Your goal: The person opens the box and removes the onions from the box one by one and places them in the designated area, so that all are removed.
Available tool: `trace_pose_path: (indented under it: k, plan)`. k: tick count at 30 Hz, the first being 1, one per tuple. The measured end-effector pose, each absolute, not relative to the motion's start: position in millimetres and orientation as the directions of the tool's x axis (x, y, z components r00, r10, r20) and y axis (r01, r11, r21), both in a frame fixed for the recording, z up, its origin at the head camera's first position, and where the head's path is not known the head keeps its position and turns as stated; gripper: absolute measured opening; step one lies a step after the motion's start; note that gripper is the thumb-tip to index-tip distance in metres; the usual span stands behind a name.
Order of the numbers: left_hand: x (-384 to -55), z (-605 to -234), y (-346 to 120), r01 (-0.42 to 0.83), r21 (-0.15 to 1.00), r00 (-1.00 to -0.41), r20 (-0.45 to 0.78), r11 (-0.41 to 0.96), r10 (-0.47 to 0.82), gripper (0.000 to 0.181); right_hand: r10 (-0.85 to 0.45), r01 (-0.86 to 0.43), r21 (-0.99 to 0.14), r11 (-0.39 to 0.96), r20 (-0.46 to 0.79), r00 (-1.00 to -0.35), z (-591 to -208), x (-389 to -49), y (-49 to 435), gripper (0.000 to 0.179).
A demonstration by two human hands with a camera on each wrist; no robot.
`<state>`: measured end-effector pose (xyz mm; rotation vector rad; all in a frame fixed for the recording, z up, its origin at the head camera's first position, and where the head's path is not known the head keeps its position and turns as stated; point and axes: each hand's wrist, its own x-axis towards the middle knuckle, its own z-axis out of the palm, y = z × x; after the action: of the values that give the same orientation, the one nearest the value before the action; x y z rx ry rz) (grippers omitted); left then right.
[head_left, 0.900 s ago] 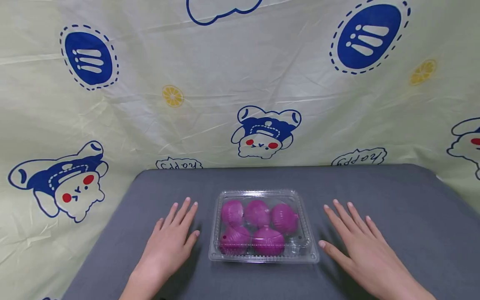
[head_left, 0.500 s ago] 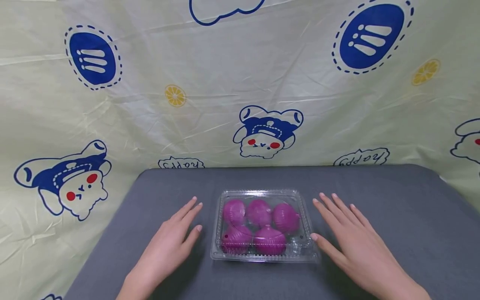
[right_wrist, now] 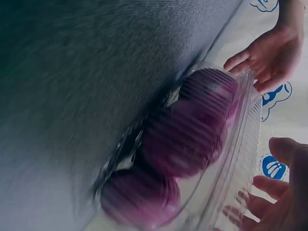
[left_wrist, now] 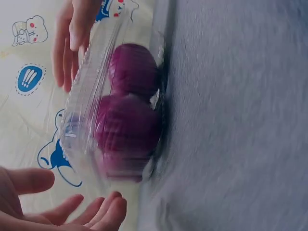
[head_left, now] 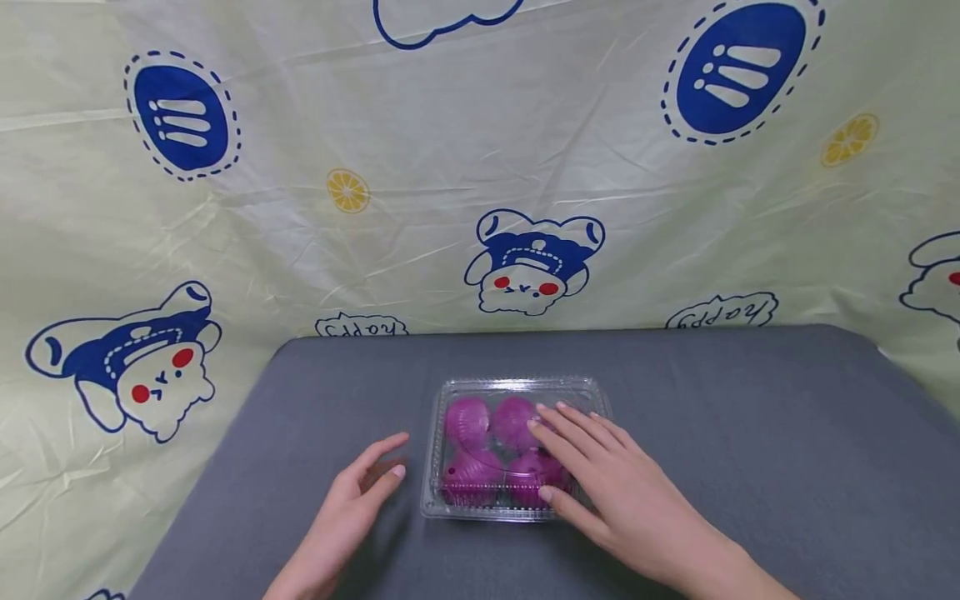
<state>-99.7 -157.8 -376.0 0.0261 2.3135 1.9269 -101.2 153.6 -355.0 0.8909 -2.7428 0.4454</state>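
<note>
A clear plastic clamshell box (head_left: pixel 491 514) with its lid down lies on the grey table. Several round purple onions (head_left: pixel 470 477) show through its walls. My right hand (head_left: pixel 626 492) is spread over the box's right part, fingers extended and hiding some of the onions; whether it touches the lid I cannot tell. In the right wrist view, the fingers (right_wrist: pixel 272 187) lie beside the lid's upper side. My left hand (head_left: pixel 348 504) is just left of the box, apart from it, thumb and fingers loosely bent, with nothing in it.
The grey table (head_left: pixel 787 433) extends to both sides of the box and behind it. A pale curtain (head_left: pixel 420 250) with blue cartoon prints hangs behind the table's far edge.
My right hand has moved left from beside the box to over its right part. The left hand has turned and its fingers have bent slightly. The box stays in place.
</note>
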Motion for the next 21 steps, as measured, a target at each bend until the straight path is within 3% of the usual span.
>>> trace_pose_path:
  k: [4, 11, 21]
  plan:
    - [-103.3, -381.7, -156.3, -0.206, 0.979, -0.965, -0.204, 0.011, 0.166, 0.051, -0.569, -0.631, -0.259, 0.732, 0.277, -0.774, -358.2, -105.0, 140.2, 0.064]
    - [-107.0, -385.3, -156.0, -0.354, 0.915, -0.92, -0.304, -0.193, 0.249, 0.064, -0.653, -0.682, -0.304, 0.665, 0.206, -0.729, -357.5, -111.4, 116.0, 0.063]
    - [-107.8, -388.5, -159.1, -0.469, 0.814, -0.87, -0.359, -0.342, 0.339, 0.058, -0.79, -0.843, -0.177, 0.508, 0.294, -0.538, -362.7, -126.9, 83.4, 0.058]
